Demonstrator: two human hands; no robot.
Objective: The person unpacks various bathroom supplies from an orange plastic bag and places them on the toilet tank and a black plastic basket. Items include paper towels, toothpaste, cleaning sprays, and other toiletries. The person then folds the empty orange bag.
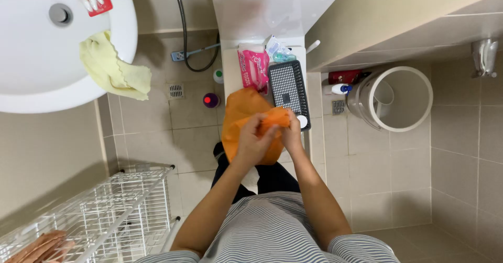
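orange cloth (246, 117) was what i saw both hands working on, held over the closed white toilet lid (229, 69) in front of me. my left hand (254, 140) was closed around a bunched fold of it, and my right hand (291, 132) pinched the same fold from the other side, fingers curled tight on the fabric. the gathered part between the hands ran roughly side to side, tilting up toward the right, while the loose bulk of the cloth hung away to the left and down, its long axis running from the lid toward my knees. just beside the cloth to the right lay a black perforated basket (288, 87), its long side pointing away from me, touching or nearly touching the fold. beyond it sat a pink packet of wipes (253, 66) near the cistern. on the floor to the left stood a small purple-capped bottle (210, 100), and further left a yellow rag (110, 69) draped over the rim of the white sink (112, 92). a white bucket (398, 99) stood well apart on the right, and a white wire rack (105, 216) at lower left.
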